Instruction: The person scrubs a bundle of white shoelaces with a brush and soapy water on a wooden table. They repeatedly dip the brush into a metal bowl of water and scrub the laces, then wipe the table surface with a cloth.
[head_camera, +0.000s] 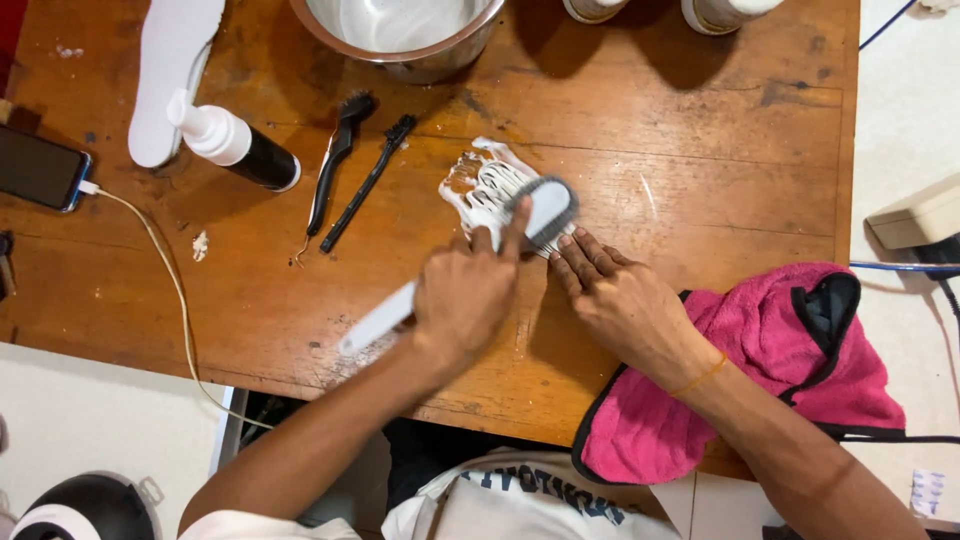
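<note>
A wooden table (700, 150) fills the view, with a pink towel (770, 360) draped over its near right edge and a steel pot (400, 30) at its far edge. A white insole (170, 70) lies at the far left, beside a spray bottle (235, 145) resting on its side. Two black detail brushes (350, 165) lie near centre. The left hand (465, 295) has its fingers curled fast around a white-handled scrub brush (545, 210), forefinger stretched along the head (bristles facing down). The brush presses on soapy white shoelaces (485, 185) spread mid-table. The right hand (620, 295) lies flat, fingers extended, tips pinning the laces' near edge, grasping nothing.
</note>
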